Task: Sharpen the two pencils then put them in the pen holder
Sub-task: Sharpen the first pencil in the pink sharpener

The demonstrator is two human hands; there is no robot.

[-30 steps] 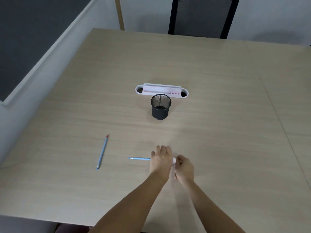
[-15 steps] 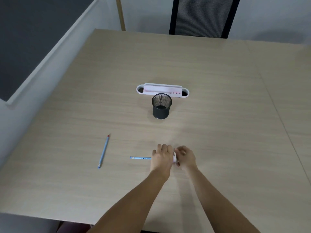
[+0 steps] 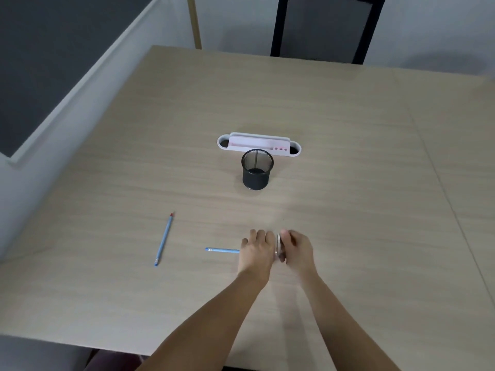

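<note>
Head camera looks steeply down over the table, seemingly close.

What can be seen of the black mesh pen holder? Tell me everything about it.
The black mesh pen holder is a round cup, apparently of wire mesh, with a solid dark base and an open top. It stands upright near the middle of the table, just in front of a white and pink desk organizer. No pencil shows inside. Neither hand touches it.

L hand gripping pencil, R hand on sharpener
</note>
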